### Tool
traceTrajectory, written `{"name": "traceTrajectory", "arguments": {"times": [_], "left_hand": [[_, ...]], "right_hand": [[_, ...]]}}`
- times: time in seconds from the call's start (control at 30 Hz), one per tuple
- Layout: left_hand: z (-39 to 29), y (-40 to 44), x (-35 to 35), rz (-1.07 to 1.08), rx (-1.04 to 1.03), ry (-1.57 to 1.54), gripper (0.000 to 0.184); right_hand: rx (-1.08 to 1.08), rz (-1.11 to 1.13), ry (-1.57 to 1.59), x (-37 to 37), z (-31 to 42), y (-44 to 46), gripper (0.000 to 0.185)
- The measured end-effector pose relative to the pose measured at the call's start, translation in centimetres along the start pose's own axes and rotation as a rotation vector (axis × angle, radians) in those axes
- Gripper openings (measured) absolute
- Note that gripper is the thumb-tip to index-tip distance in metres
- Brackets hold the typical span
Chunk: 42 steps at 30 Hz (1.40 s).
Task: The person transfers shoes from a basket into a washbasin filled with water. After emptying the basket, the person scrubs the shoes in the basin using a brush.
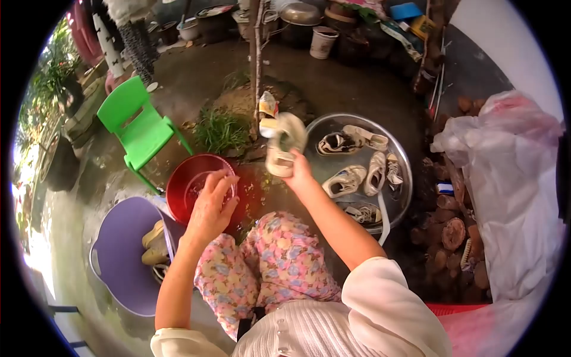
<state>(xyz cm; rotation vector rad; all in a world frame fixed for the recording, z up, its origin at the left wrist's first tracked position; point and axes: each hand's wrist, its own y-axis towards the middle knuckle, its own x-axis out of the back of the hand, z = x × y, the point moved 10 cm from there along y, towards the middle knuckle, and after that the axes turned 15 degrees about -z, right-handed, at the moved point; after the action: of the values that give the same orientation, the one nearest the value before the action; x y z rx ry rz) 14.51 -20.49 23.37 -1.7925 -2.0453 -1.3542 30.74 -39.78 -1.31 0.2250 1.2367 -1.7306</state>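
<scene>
Pale shoe [279,156] held aloft, right of and beyond the red basin [180,181]; right hand [300,171] has its fingers closed on one end of it; left hand [212,197] over the red basin, fingers loosely spread, contact with the rim cannot be told; steel basin [394,201] right of the red basin, carrying several shoes [345,181]; purple tub [119,253] to its left, containing more footwear [156,257]; green chair [143,140] beyond it, leftward.

A home's yard [369,83], judging by the grass [223,132], green chair [144,132], firewood [453,233] and metal basin [409,178] of shoes [347,181].
</scene>
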Motion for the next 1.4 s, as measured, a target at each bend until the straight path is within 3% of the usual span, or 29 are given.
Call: {"name": "traceTrajectory", "arguments": {"times": [0.03, 0.1, 0.13, 0.17, 0.23, 0.27, 0.33, 0.43, 0.47, 0.5, 0.53, 0.6, 0.63, 0.7, 0.77, 0.83, 0.9, 0.97, 1.0, 1.03, 1.1, 1.23, 1.37, 1.4], "left_hand": [[-0.3, -0.3, -0.6, 0.006, -0.048, 0.003, 0.039], [0.6, -1.3, -1.5, 0.060, 0.002, -0.021, 0.037], [1.5, -1.7, -1.4, 0.060, 0.064, -0.029, 0.037], [2.4, -2.1, -1.1, 0.062, 0.131, -0.035, 0.036], [4.1, -2.9, 0.5, 0.005, 0.182, 0.004, 0.034], [5.2, -3.4, 1.9, -0.063, 0.178, 0.049, 0.030], [7.6, -4.8, 5.4, -0.226, 0.204, 0.118, 0.019], [14.6, -10.0, 12.4, -0.563, 0.378, 0.086, 0.009], [17.0, -12.3, 14.5, -0.693, 0.551, -0.023, 0.008], [18.1, -14.1, 16.7, -0.734, 0.645, 0.063, 0.012], [18.2, -15.1, 18.6, -0.730, 0.658, 0.207, 0.016], [23.9, -21.0, 20.7, -0.756, 0.827, 0.202, 0.020], [28.0, -25.1, 20.9, -0.707, 0.980, 0.227, 0.019], [33.1, -31.1, 20.8, -0.680, 1.099, 0.309, 0.020], [33.2, -33.2, 20.9, -0.585, 1.152, 0.402, 0.020], [35.8, -36.2, 19.2, -0.395, 1.228, 0.473, 0.022], [36.2, -36.7, 17.1, -0.121, 1.235, 0.495, 0.028], [38.7, -39.2, 13.8, 0.133, 1.273, 0.533, 0.050], [38.9, -40.0, 12.4, 0.173, 1.311, 0.504, 0.062], [39.0, -40.5, 10.6, 0.212, 1.349, 0.474, 0.073], [35.8, -38.7, 10.0, 0.077, 1.550, 0.463, 0.090], [36.7, -38.9, 10.1, -0.167, 1.739, 0.437, 0.095], [37.3, -36.8, 8.9, -0.022, 1.479, 0.600, 0.086], [36.5, -35.8, 10.1, -0.036, 1.444, 0.617, 0.075]], "right_hand": [[0.036, -0.165, 0.009, 5.0, 1.7, 2.8, 0.046], [0.160, -0.395, 0.019, 11.1, 6.3, 1.7, 0.039], [0.235, -0.501, -0.066, 14.3, 8.3, 1.4, 0.044], [0.169, -0.247, -0.014, 14.7, 8.9, 2.1, 0.060], [-0.029, -0.403, 0.199, 14.8, 7.9, 1.2, 0.078], [0.067, -0.363, 0.093, 11.1, 7.6, -1.6, 0.087], [0.063, -0.064, -0.201, 5.4, 5.2, -2.0, 0.076], [0.169, 0.203, -0.565, -5.3, 0.7, -7.4, 0.037], [0.208, 0.299, -0.657, -7.9, -1.4, -8.1, 0.033], [0.223, 0.427, -0.747, -10.9, -4.9, -9.1, 0.031], [0.263, 0.513, -0.840, -13.8, -7.9, -10.7, 0.028], [0.317, 0.730, -1.028, -18.4, -14.8, -14.3, 0.026], [0.368, 0.825, -1.108, -20.3, -18.0, -17.0, 0.023], [0.513, 1.007, -1.220, -22.8, -23.6, -21.4, 0.021], [0.645, 1.184, -1.239, -23.6, -28.5, -24.4, 0.017], [0.677, 1.362, -1.280, -23.4, -32.9, -25.8, 0.012], [0.752, 1.445, -1.449, -21.7, -36.2, -24.5, 0.019], [0.822, 1.480, -1.660, -20.0, -37.5, -22.6, 0.025], [0.641, 1.377, -1.627, -19.9, -37.4, -21.4, 0.029], [0.670, 1.407, -1.599, -20.0, -37.3, -21.4, 0.028], [0.720, 1.462, -1.552, -19.9, -37.0, -21.8, 0.026], [0.640, 1.392, -1.524, -20.6, -37.2, -22.5, 0.024], [0.628, 1.397, -1.528, -20.5, -37.2, -22.1, 0.026], [0.624, 1.375, -1.527, -20.5, -37.1, -22.1, 0.026]]}}
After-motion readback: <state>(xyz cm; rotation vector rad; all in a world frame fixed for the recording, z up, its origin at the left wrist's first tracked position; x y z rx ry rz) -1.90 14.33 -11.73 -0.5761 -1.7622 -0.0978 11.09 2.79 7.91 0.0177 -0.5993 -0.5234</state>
